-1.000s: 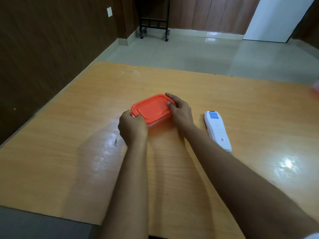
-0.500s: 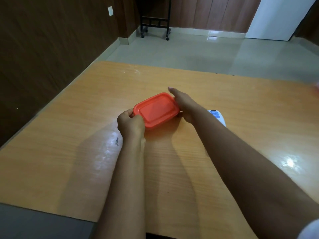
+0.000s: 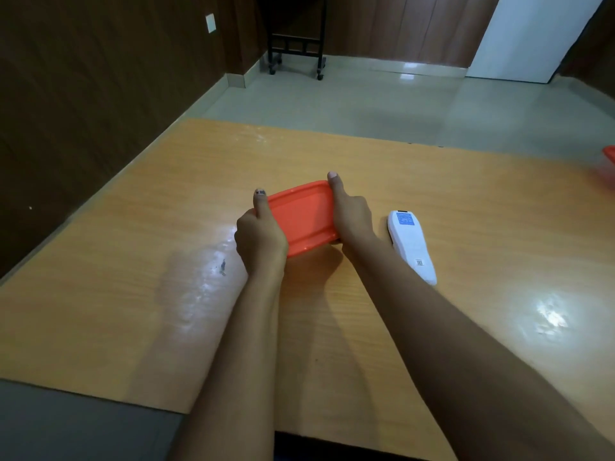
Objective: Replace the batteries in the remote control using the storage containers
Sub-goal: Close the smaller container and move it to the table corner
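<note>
Both hands have shifted on the box since half a second back: thumbs now stick up along its two short ends instead of curling over the corners, and the near edge looks tipped up off the table, so the remote is fully in sight again.

Only one view, the head camera, so here goes. Left hand point(image 3: 260, 234) is clamped on the left end of the orange box point(image 3: 301, 218), thumb up along the rim. Right hand point(image 3: 351, 212) grips the right end the same way, thumb at the far corner. The lid looks to be on, so no idea what's inside; presumably batteries.

The white remote point(image 3: 411, 245) lies face down just right of the box, touching nothing, with its narrow end pointing back toward the person. Another orange thing point(image 3: 610, 161) pokes in far right of the box, at the picture's edge, maybe the second container.

Handling-wise, my guess: light, thin plastic, a bit flexy, smooth enough to slip. Hold the base by the ends and peel the lid up from a corner. Pull too hard and whatever's inside could jump out onto the wooden table point(image 3: 466, 194).
</note>
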